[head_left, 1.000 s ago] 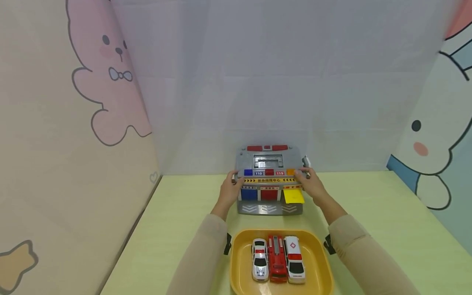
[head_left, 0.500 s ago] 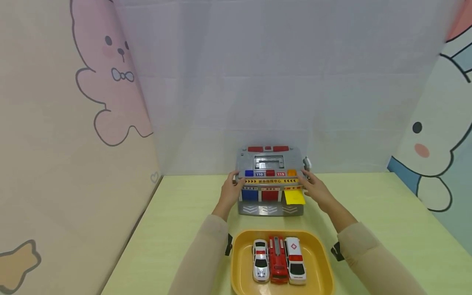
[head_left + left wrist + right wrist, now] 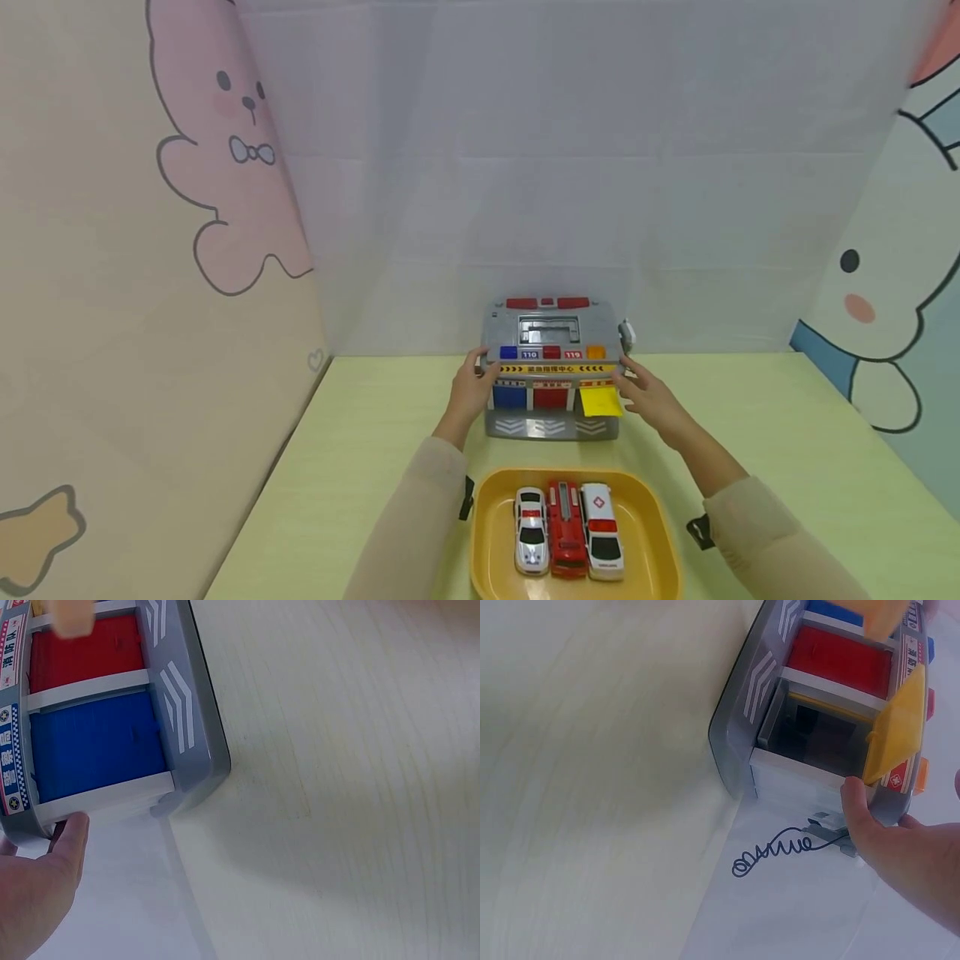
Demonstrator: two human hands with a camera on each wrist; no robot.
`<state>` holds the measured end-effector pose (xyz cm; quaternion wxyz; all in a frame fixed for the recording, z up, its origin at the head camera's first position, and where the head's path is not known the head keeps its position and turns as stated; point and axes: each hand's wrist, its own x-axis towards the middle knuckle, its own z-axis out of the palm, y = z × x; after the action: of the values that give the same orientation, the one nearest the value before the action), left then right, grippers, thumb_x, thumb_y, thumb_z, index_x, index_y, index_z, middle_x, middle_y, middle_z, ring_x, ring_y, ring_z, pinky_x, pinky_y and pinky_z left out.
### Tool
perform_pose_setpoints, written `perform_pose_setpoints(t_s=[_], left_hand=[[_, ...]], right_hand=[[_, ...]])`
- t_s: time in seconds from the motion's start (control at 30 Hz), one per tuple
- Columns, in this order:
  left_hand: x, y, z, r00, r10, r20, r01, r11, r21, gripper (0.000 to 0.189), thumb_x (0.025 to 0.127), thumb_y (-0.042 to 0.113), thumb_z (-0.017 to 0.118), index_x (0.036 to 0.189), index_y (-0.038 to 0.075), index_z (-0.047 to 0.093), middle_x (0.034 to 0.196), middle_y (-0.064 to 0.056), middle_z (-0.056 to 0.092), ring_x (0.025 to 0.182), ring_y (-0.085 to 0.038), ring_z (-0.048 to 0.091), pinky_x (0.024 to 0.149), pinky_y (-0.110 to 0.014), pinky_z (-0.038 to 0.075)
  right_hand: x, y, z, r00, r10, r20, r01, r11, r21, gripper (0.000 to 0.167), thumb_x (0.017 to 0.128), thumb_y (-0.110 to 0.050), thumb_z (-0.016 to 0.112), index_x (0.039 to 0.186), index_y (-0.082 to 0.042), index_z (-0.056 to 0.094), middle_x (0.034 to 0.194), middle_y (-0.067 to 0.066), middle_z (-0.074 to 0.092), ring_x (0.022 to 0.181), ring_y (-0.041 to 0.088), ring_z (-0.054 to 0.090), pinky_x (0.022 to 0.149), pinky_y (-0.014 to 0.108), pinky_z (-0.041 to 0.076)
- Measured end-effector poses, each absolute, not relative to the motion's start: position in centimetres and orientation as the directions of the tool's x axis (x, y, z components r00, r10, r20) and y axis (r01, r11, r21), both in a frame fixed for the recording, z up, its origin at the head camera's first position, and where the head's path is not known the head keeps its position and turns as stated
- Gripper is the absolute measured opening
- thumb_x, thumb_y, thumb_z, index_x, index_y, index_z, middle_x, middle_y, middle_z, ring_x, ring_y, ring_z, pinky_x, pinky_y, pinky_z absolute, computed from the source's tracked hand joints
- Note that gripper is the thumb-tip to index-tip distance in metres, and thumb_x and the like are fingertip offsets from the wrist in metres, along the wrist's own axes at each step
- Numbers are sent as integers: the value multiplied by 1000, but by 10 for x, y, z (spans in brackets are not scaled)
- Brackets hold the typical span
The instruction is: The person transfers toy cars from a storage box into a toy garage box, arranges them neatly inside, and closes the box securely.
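A grey toy rescue station stands against the back wall. Its blue door and red door are closed, while the yellow door is swung up over a dark bay. My left hand grips the station's left side, thumb toward the front; its fingers are partly hidden behind. At the right side is my right hand, fingers loosely spread. In the right wrist view its thumb lies at the edge beside the yellow door.
A yellow tray in front holds a toy police car, a red toy fire truck and a toy ambulance. A grey handset with a coiled cord hangs on the station's right side.
My right hand has slid back and outward along the station's right side, its grip loosening and its forearm swinging right. My left hand keeps its place, and the station stays put.
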<state>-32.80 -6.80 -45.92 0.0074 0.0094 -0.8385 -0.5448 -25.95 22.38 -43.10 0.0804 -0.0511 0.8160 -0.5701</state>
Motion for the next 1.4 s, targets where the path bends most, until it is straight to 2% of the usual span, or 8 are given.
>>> perform_pose_setpoints(t_s=[0.53,0.77,1.23,1.4], left_hand=[[-328,-67,-458,-1000,-27,0,-11,408,913,48,100,34,56,144,19,45,125,-18,57,115,-32,55,92,-48,48],[-328,-67,-458,-1000,-24,-4,-14,402,916,49,100,34,56,145,19,44,129,-19,55,119,-33,53,95,-49,46],[-325,-69,-455,-1000,-2,29,26,417,909,48,101,33,55,145,17,43,129,-19,55,118,-33,54,94,-49,47],[-324,-69,-456,-1000,1,23,22,415,909,48,101,34,54,145,18,43,130,-19,55,119,-33,53,94,-48,47]], right_hand=[[-227,231,-429,-977,-202,-63,-14,361,-933,69,106,-36,42,153,3,11,148,37,26,128,50,37,101,55,39],[-214,231,-427,-975,-208,-73,-20,417,-909,67,105,-36,43,153,1,14,142,35,36,123,48,44,97,52,44],[-188,232,-422,-957,-275,-89,-31,404,-914,62,105,-30,45,152,1,18,138,31,41,118,42,50,96,50,46],[-180,230,-421,-948,-298,-109,-20,398,-917,60,106,-29,44,151,2,21,136,30,42,118,44,50,95,49,46]])
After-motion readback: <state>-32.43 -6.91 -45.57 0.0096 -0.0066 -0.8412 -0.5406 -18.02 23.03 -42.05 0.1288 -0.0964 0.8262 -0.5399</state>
